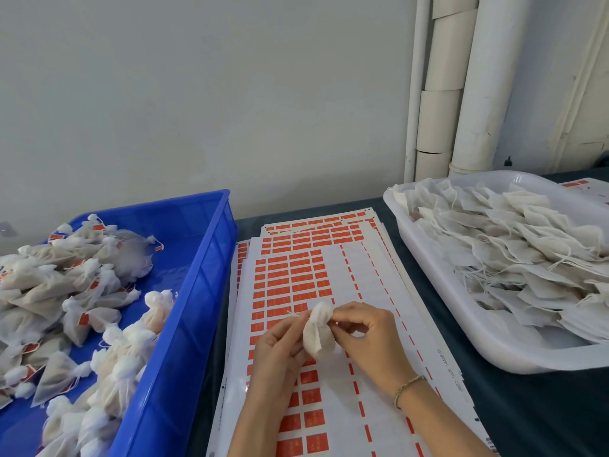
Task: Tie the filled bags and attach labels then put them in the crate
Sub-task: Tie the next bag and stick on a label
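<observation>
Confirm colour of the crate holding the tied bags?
Blue crate, clearest in the head view.

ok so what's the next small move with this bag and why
Probably pull the string tight to finish the knot: the left hand and right hand pinch the bag at its gathered neck, a string end sticks out, and no red label shows on it yet.

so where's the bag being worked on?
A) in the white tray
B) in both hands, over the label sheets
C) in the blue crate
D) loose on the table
B: the left hand and right hand both pinch the bag above the label sheets.
</observation>
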`<state>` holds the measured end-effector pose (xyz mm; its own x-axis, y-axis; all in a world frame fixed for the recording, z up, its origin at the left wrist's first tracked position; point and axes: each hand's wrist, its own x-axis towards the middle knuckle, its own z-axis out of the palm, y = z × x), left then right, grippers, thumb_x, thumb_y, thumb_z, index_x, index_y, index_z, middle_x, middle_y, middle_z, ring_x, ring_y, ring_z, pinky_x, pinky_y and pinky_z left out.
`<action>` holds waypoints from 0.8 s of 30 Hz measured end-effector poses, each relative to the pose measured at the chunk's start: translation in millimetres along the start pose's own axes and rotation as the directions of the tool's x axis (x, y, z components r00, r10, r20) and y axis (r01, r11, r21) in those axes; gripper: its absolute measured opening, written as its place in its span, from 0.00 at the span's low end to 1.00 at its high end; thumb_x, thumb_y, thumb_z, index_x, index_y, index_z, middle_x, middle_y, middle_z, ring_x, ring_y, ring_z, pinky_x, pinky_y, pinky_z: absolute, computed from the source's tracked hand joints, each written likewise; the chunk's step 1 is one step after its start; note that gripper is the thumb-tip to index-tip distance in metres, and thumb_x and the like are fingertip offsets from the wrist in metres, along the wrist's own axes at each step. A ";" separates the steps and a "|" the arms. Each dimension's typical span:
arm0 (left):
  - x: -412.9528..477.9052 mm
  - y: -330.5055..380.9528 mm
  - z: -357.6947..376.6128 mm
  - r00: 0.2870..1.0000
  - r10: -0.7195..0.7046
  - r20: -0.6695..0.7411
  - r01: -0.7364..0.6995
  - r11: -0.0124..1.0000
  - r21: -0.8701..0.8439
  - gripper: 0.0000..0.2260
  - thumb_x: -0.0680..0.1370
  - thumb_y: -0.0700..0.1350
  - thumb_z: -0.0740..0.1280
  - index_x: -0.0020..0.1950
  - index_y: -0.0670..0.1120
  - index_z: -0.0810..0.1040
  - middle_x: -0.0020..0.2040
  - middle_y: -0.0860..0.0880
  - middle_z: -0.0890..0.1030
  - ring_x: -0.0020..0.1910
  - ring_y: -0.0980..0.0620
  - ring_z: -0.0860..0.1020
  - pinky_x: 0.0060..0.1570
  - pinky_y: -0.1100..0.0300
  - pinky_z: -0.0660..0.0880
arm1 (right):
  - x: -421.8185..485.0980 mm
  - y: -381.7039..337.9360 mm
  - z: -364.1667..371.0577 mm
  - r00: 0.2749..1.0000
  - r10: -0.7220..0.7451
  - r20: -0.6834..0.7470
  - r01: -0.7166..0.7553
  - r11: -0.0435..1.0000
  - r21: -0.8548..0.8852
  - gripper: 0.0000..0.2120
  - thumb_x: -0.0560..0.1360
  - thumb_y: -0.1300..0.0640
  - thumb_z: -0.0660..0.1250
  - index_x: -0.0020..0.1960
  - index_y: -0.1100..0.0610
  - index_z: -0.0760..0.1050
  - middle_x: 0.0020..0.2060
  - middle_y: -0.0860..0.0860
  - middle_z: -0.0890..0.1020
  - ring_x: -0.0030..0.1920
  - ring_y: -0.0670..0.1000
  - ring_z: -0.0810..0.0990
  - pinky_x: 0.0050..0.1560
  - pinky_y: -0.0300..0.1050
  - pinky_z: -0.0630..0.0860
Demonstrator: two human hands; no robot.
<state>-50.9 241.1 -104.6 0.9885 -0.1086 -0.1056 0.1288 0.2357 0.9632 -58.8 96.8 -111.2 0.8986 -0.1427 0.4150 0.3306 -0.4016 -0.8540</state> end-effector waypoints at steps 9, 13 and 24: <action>1.3 -3.7 5.0 0.991 0.030 -0.128 -0.014 0.993 0.120 0.10 0.73 0.41 0.70 0.35 0.53 0.84 0.35 0.54 0.84 0.37 0.49 0.81 0.30 0.66 0.76 | -3.8 -6.1 1.3 0.990 -0.129 0.055 0.129 0.992 0.011 0.15 0.67 0.50 0.70 0.51 0.55 0.84 0.45 0.47 0.84 0.44 0.38 0.80 0.46 0.29 0.77; 6.1 -9.6 3.7 0.989 0.037 -0.141 -0.010 0.983 0.185 0.08 0.75 0.39 0.69 0.39 0.50 0.80 0.31 0.55 0.82 0.34 0.50 0.80 0.29 0.67 0.75 | -4.5 -5.4 1.7 0.989 -0.138 0.059 0.137 0.990 0.010 0.15 0.67 0.50 0.70 0.50 0.56 0.84 0.45 0.48 0.85 0.43 0.37 0.79 0.46 0.28 0.76; 14.4 -19.7 3.9 0.979 -0.015 -0.201 0.057 0.977 0.203 0.09 0.75 0.40 0.70 0.37 0.52 0.83 0.33 0.56 0.83 0.34 0.50 0.82 0.29 0.65 0.75 | -3.4 7.8 12.1 0.979 -0.117 0.164 0.139 0.981 -0.132 0.12 0.73 0.52 0.70 0.55 0.55 0.77 0.49 0.41 0.77 0.44 0.36 0.75 0.51 0.22 0.70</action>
<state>-39.5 231.1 -124.1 0.9823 0.0846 -0.1674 0.1656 0.0278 0.9858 -55.8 105.1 -123.1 0.8888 0.0557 0.4548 0.4115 -0.5338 -0.7387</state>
